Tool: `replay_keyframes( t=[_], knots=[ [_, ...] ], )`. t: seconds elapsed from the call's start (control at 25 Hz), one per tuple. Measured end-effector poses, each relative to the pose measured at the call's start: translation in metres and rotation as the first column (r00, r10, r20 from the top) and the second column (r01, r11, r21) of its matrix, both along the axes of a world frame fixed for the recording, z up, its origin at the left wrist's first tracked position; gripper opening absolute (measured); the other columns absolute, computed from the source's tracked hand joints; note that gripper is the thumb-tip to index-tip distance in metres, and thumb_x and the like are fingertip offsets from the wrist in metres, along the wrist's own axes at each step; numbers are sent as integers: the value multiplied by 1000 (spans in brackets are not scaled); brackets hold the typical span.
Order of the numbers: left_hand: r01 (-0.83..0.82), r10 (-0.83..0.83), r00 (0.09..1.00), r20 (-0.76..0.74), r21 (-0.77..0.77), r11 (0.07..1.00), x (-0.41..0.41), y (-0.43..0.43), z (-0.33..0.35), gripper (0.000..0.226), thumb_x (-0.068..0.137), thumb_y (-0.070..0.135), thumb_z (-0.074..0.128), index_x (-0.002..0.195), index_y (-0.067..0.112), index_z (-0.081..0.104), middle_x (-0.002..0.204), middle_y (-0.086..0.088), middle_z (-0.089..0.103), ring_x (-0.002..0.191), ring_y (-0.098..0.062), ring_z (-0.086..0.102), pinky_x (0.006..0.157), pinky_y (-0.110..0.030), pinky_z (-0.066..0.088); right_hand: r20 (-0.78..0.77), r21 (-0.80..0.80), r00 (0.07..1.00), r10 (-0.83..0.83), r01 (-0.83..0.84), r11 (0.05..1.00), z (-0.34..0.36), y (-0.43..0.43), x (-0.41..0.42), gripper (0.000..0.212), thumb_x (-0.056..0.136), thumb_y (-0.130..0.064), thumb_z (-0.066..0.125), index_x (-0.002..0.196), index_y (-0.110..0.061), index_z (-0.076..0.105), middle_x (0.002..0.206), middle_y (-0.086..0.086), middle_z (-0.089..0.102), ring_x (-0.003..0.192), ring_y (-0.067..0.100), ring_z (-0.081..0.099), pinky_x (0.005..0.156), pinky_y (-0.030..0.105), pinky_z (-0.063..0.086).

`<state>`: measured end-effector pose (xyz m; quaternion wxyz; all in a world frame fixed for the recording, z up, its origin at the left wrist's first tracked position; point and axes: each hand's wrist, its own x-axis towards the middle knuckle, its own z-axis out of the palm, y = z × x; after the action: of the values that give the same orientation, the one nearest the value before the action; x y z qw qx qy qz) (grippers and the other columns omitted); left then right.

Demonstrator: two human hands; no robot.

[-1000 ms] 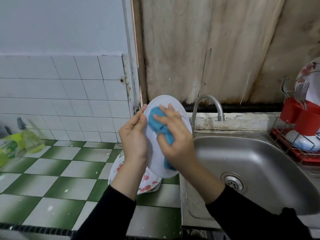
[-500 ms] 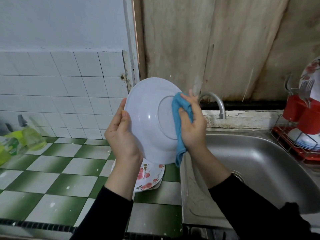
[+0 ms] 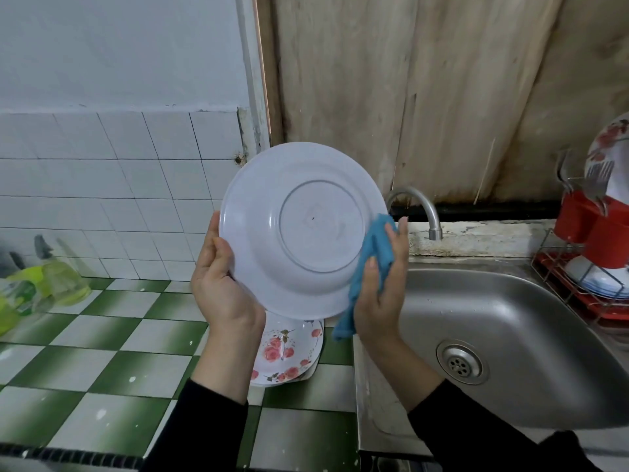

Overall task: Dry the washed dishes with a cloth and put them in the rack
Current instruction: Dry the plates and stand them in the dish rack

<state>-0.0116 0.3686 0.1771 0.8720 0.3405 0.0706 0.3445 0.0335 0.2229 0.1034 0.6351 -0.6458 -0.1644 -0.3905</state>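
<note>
A white plate (image 3: 299, 229) is held upright in front of me with its underside facing me. My left hand (image 3: 221, 284) grips its lower left rim, thumb on the back. My right hand (image 3: 381, 294) holds a blue cloth (image 3: 371, 264) against the plate's right rim, fingers curled round the cloth. On the tiled counter below lie stacked flowered plates (image 3: 289, 352), partly hidden by my left arm. A red wire dish rack (image 3: 578, 287) stands at the far right with plates, a red cutlery holder (image 3: 592, 229) and forks in it.
A steel sink (image 3: 510, 335) with a drain lies to the right, and a curved tap (image 3: 418, 206) rises behind it. Green spray bottles (image 3: 44, 284) stand at the left on the green-and-white checked counter (image 3: 102, 352). White wall tiles and a wooden panel are behind.
The plate was turned from edge-on, with the cloth wiping its face, to show its full underside. It rose slightly, and my right hand with the cloth slid out to the right rim.
</note>
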Motion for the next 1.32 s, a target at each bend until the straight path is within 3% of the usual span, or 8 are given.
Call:
replay_keyframes(
  t=[0.16,0.36,0.56,0.72,0.84,0.96,1.08,1.32],
  knots=[
    [88,-86,996,-20,184,979,-1,13,-8,36,97,7,46,98,25,77,105,6,73,100,-15,67,91,-30,54,-316,361,938,140,-18,933,50,-24,19,20,100,-17,49,116,-21,60,113,-1,64,100,-1,62,89,24,51],
    [7,33,994,-105,361,933,-14,7,-21,48,102,12,39,74,30,74,75,19,70,76,2,62,72,-15,50,-474,585,858,196,140,799,90,-38,19,36,98,-21,54,89,12,60,71,8,52,54,10,44,45,16,38],
    [388,-272,776,-570,89,917,-6,17,-19,43,98,39,29,121,15,56,118,-10,50,107,-34,47,81,-72,45,-216,703,914,345,-99,704,85,-41,20,28,77,-39,74,60,-21,61,58,-8,58,54,6,54,55,20,45],
    [584,-633,682,-367,-247,773,-12,32,-10,24,88,12,33,106,5,46,108,-26,54,85,-52,62,62,-73,49,-104,449,901,420,-335,829,69,-52,30,53,48,-71,80,61,-22,63,62,-3,51,59,10,47,58,23,40],
    [526,-565,736,-373,-212,824,-14,38,-8,43,86,-2,29,126,9,40,120,-25,53,91,-45,60,58,-66,52,-235,111,844,482,-469,876,64,-61,27,61,65,-61,77,76,-3,64,63,-5,63,59,6,57,57,19,46],
    [421,-434,828,-355,-116,899,-17,42,-7,53,91,-7,31,137,14,45,114,-17,59,88,-33,61,55,-44,59,-453,-216,798,398,-531,819,61,-63,23,13,88,-22,68,95,-11,71,75,-6,70,63,2,61,57,17,47],
    [377,-363,889,-278,-2,926,-16,41,-8,41,99,4,39,135,20,53,115,-10,69,92,-25,69,72,-36,61,-533,-580,845,48,-406,707,51,-51,31,28,94,-22,62,122,-17,65,117,-7,64,97,3,60,81,14,44],
    [472,-418,868,-270,182,863,-19,4,-21,36,104,20,35,132,25,56,114,-1,71,108,-20,66,80,-30,58,-452,-497,882,133,-374,783,49,15,20,52,102,-33,40,151,-33,22,162,-12,-1,149,13,-4,120,40,8]
  ],
)
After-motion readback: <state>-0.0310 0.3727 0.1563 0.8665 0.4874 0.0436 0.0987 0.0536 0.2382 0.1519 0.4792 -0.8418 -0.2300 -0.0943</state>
